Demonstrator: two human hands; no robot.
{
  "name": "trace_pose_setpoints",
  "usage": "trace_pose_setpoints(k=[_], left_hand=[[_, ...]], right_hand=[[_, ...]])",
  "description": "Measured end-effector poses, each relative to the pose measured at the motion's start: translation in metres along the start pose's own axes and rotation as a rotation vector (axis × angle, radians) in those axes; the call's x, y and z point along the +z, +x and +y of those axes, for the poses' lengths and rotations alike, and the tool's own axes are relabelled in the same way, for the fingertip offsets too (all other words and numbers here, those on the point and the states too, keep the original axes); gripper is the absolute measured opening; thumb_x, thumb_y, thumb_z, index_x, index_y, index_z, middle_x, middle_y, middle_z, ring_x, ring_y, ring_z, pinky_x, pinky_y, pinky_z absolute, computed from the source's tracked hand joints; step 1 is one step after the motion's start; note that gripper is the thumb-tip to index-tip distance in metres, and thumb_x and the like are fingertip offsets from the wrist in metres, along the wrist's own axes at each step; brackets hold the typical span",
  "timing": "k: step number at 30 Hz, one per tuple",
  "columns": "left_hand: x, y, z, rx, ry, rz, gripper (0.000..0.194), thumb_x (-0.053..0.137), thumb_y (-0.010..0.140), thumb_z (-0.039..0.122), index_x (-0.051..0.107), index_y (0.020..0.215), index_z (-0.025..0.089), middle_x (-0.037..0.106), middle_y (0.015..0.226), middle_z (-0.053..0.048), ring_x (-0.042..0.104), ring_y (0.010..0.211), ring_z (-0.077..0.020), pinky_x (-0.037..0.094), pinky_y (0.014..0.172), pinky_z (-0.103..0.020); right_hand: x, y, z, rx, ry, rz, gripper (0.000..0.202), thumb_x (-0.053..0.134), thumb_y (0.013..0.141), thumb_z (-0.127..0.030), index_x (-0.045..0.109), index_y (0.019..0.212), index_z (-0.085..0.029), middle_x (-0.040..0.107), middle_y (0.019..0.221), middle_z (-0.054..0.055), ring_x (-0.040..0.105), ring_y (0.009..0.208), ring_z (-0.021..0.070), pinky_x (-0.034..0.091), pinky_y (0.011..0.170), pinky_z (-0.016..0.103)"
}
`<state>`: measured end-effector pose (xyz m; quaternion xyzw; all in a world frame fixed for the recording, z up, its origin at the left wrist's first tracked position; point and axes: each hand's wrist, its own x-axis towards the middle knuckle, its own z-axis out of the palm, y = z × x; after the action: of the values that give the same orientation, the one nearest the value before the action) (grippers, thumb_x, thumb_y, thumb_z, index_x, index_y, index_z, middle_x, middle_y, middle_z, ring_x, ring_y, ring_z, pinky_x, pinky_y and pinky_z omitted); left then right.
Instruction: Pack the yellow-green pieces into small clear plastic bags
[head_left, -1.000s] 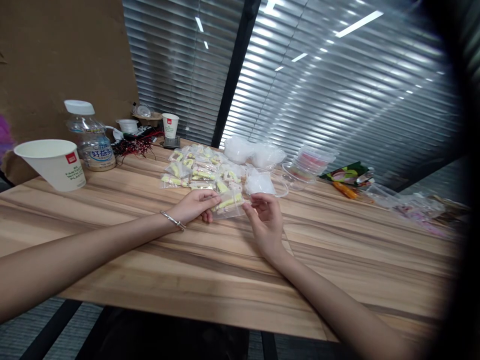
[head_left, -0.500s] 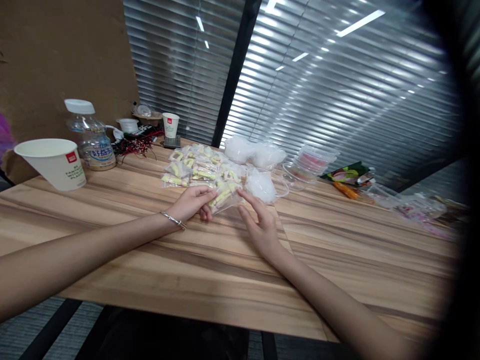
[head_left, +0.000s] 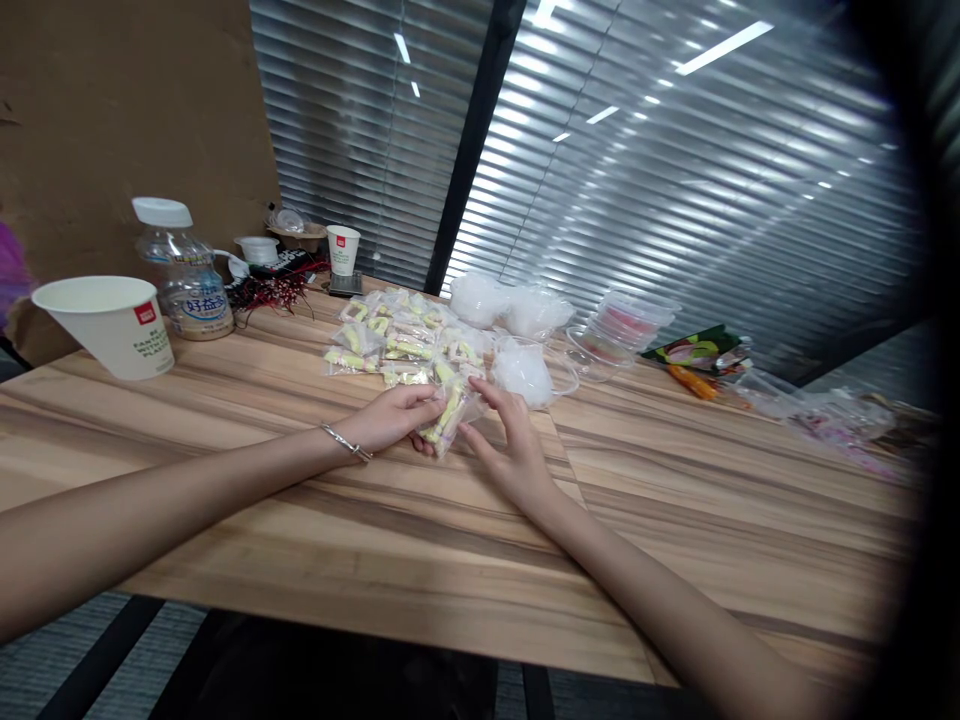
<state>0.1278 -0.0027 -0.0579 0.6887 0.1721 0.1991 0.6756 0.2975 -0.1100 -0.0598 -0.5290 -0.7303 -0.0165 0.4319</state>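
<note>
The left hand (head_left: 397,418)'s grip is closed on a bag (head_left: 447,415); the right hand (head_left: 511,445)'s is partly open, fingertips at the bag's edge.

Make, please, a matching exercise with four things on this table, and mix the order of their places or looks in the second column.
Column one
1. nearest clear packet
2. plastic bottle
3. small paper cup
4. orange item

Column two
A. white, with a red mark on its side
B. on the right, near a green package
C. held in the left hand
D. behind the large paper cup, with a white cap

Right pairs: 1-C, 2-D, 3-A, 4-B
</note>
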Motion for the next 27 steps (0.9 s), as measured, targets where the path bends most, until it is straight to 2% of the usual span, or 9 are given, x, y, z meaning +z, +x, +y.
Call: trace_pose_setpoints(k=[5,12,17,20,23,27], left_hand=[[0.000,-0.002,0.000,-0.003,0.013,-0.007,0.038,0.055,0.081,0.050,0.055,0.088,0.012,0.062,0.074,-0.003,0.062,0.057,-0.0120,0.054,0.057,-0.025],[-0.002,-0.002,-0.005,0.030,0.027,-0.010,0.039,0.054,0.081,0.051,0.055,0.089,0.013,0.059,0.074,-0.002,0.061,0.057,-0.0128,0.054,0.055,-0.026],[-0.003,-0.001,-0.002,0.063,0.096,0.010,0.036,0.050,0.085,0.048,0.057,0.089,0.013,0.058,0.074,-0.002,0.057,0.060,-0.0121,0.048,0.056,-0.023],[-0.003,-0.002,0.002,0.140,0.222,0.041,0.035,0.047,0.087,0.045,0.061,0.087,0.013,0.058,0.075,-0.002,0.052,0.067,-0.0119,0.044,0.061,-0.020],[-0.002,-0.002,0.004,0.201,0.255,0.006,0.032,0.046,0.088,0.042,0.061,0.087,0.014,0.058,0.080,-0.002,0.052,0.077,-0.0133,0.043,0.071,-0.021],[-0.003,-0.001,0.003,0.198,0.257,0.016,0.031,0.047,0.088,0.042,0.059,0.081,0.013,0.055,0.075,-0.001,0.050,0.072,-0.0121,0.041,0.069,-0.020]], right_hand=[[0.000,-0.001,0.001,0.030,0.016,-0.014,0.047,0.059,0.086,-0.026,0.044,0.131,-0.027,0.054,0.125,0.005,0.049,0.109,0.0222,0.041,0.094,0.041],[-0.002,0.001,0.001,-0.065,-0.017,-0.020,0.044,0.057,0.086,-0.023,0.045,0.129,-0.028,0.056,0.120,0.006,0.049,0.111,0.0235,0.039,0.095,0.045],[-0.002,0.001,-0.004,-0.082,0.076,-0.066,0.044,0.052,0.089,-0.019,0.042,0.131,-0.027,0.051,0.126,0.008,0.046,0.119,0.0219,0.038,0.102,0.044],[-0.002,0.000,-0.009,-0.153,0.094,-0.119,0.045,0.050,0.089,-0.018,0.041,0.133,-0.028,0.052,0.123,0.008,0.048,0.118,0.0213,0.042,0.100,0.042],[-0.002,-0.003,-0.010,-0.223,0.088,-0.156,0.046,0.049,0.090,-0.017,0.042,0.133,-0.029,0.051,0.122,0.009,0.049,0.116,0.0210,0.046,0.096,0.040],[0.000,-0.004,-0.009,-0.189,0.120,-0.120,0.044,0.051,0.090,-0.016,0.046,0.131,-0.029,0.055,0.116,0.008,0.054,0.109,0.0193,0.048,0.093,0.038]])
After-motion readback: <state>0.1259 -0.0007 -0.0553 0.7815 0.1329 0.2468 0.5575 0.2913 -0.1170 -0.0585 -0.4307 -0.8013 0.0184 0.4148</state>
